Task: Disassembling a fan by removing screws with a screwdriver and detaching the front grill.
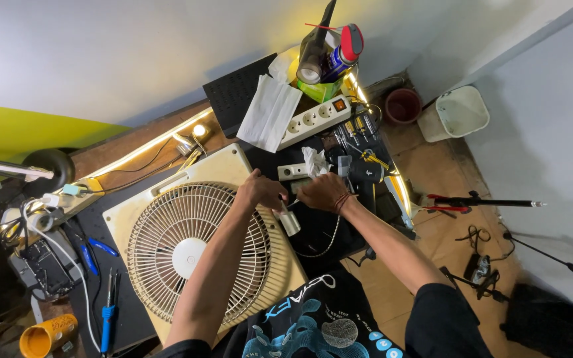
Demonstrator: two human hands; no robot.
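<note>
A small grey cylindrical component sits at the fan's right edge on the table; left hand is clamped on its top; right hand is closed beside it, contents not discernible; a white power strip lies beyond.

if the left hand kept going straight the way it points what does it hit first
Probably the small grey block just beyond the left hand, then the white power strip; depth is unclear.

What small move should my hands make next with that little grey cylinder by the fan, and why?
Probably steady the small grey cylinder with the left hand. It hangs loose at the box fan edge between both hands, while the right hand seems to work its thin wire.
</note>
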